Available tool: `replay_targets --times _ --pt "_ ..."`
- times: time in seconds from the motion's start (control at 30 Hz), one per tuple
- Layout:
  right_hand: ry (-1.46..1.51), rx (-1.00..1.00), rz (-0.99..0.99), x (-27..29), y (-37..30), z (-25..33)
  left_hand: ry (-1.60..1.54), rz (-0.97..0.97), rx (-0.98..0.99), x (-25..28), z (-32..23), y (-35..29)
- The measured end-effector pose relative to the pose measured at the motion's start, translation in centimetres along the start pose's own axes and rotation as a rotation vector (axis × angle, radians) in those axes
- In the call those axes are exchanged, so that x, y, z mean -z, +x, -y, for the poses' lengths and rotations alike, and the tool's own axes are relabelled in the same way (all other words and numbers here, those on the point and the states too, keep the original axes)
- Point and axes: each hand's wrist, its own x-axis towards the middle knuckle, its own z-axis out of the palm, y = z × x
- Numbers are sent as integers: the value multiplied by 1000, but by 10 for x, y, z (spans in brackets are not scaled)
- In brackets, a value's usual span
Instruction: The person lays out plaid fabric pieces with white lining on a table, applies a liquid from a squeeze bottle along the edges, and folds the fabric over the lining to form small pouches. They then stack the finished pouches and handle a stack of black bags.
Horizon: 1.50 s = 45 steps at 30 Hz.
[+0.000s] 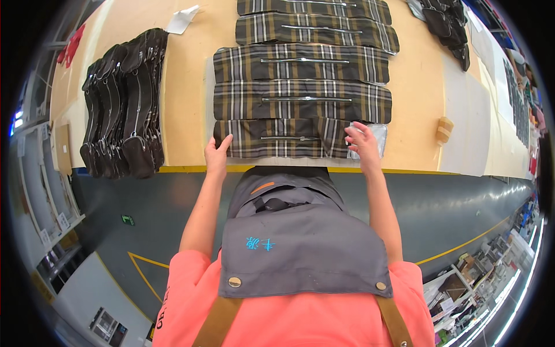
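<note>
Across the table's front edge lies a plaid fabric panel (272,148) in brown, black and white, with a metal zipper (287,138) along its middle. My left hand (217,153) grips its left end, the thumb on top and the other fingers partly hidden. Toward the middle the panel's right end is folded back, baring a silvery underside or sheet (377,134). My right hand (364,144) is at this fold with bent fingers, the tips closed on the fabric's edge.
Several matching zippered panels (300,63) lie in rows beyond. Dark zippered pouches (139,104) are stacked at the left, with more dark pouches (448,26) at the far right. A yellowish roll or small container (444,130) stands on the right; a white paper piece (182,19) lies far left.
</note>
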Motion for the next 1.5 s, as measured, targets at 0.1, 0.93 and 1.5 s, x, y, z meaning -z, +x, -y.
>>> replay_targets --times 0.1,0.93,1.5 --pt "-645 289 64 -23 -2 -9 15 -3 -25 3 7 3" --pt "575 -15 -268 56 -26 -9 138 -97 -28 8 12 9" --pt "-856 837 -415 30 33 28 952 -209 -822 -55 -23 15"
